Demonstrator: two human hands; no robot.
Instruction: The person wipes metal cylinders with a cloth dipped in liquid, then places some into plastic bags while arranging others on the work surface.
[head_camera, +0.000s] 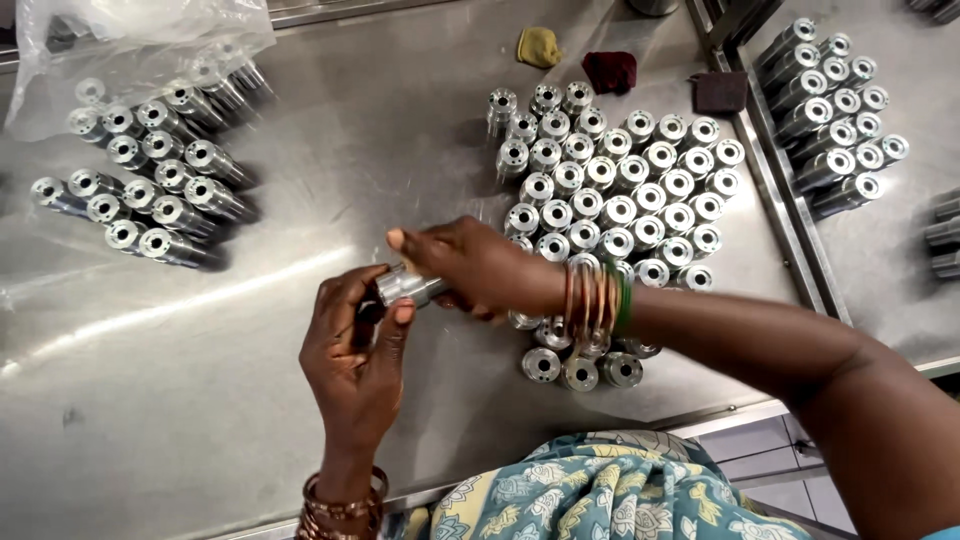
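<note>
A small shiny metal cylinder (405, 286) lies sideways between both hands, above the steel table (200, 400). My left hand (355, 355) grips its left end with thumb and fingers. My right hand (475, 268) closes over its right end from above; several bangles (595, 295) ring that wrist. Just right of my hands stands a dense cluster of upright metal cylinders (620, 190) with holes in their tops. My right forearm partly hides its near rows.
A pile of cylinders lying on their sides (150, 180) fills the far left, partly under a clear plastic bag (110, 40). Small cloth pads (610, 70) lie at the back. Another table at the right carries more cylinders (835, 110).
</note>
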